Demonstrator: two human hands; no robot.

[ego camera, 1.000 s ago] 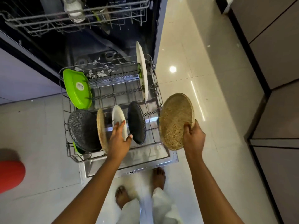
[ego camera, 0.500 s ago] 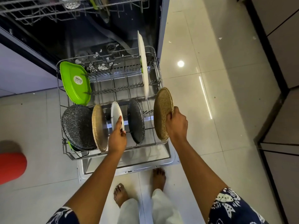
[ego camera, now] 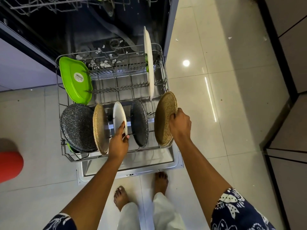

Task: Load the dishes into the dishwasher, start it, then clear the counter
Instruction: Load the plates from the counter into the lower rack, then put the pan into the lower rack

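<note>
Plainly, the fingers (ego camera: 173, 116) of the right hand (ego camera: 180, 126) are curled over the right rim of a tan speckled plate (ego camera: 163, 118), hooking its edge. The thumb is out of sight. The fingertips (ego camera: 122, 129) of the left hand (ego camera: 118, 144) pinch the near rim of a small white plate (ego camera: 118, 116) and hold it upright in its slot.

The tan speckled plate stands on edge at the right end of the front row of the lower rack (ego camera: 163, 67). It is just right of a dark speckled plate (ego camera: 139, 125), with its face parallel to its neighbours. The place it needs seems to lie straight below the right fingers and a little leftward. I judge the coming move to be a short drop along the plate's own plane, and only the right hand is placed for it. Whether the lower edge already sits between tines I cannot tell.

Further left in the row stand another tan plate (ego camera: 99, 128) and a large dark plate (ego camera: 76, 128). Behind them a green tray (ego camera: 74, 80) leans at the left, and a big white plate (ego camera: 148, 63) stands along the right side. The rack is pulled out over the open dishwasher door (ego camera: 132, 170), with the upper rack (ego camera: 66, 5) above. Around it lie pale glossy floor tiles (ego camera: 216, 113), with cabinets (ego camera: 290, 47) to the right and a red object (ego camera: 10, 166) at the left edge.
</note>
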